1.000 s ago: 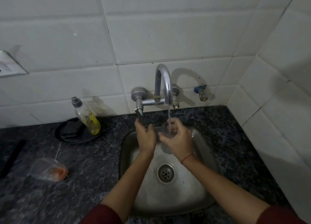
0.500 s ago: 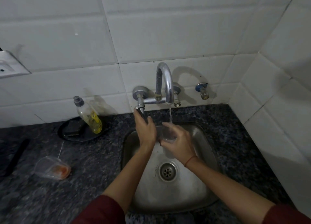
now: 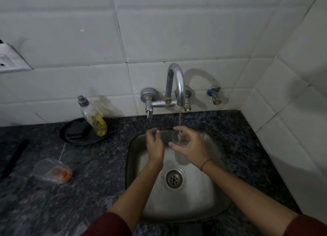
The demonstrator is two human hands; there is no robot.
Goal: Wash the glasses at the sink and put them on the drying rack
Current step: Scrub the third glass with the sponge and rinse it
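From the head camera, looking down: my right hand (image 3: 190, 147) is curled round a small clear drinking glass (image 3: 180, 138), thumb on its near side and fingers over the far side. I hold it mouth up above the square stainless-steel sink (image 3: 200, 198), near the back of the basin. A thin stream of water (image 3: 180, 118) falls from the curved chrome wall tap (image 3: 177, 83) straight into the glass. My left hand (image 3: 155, 145) hangs just beside it over the basin, apart from the glass, fingers loosely bent and gripping nothing; its fingertips are blurred. The round drain (image 3: 174, 178) lies below my wrists. On the dark speckled stone counter (image 3: 79, 200) to my left, a second clear glass with orange residue (image 3: 52, 171) lies on its side. Further back, a clear bottle of yellow liquid with a grey cap (image 3: 93, 118) leans on a black round tray (image 3: 70, 138) by the white tiled wall (image 3: 177, 32)
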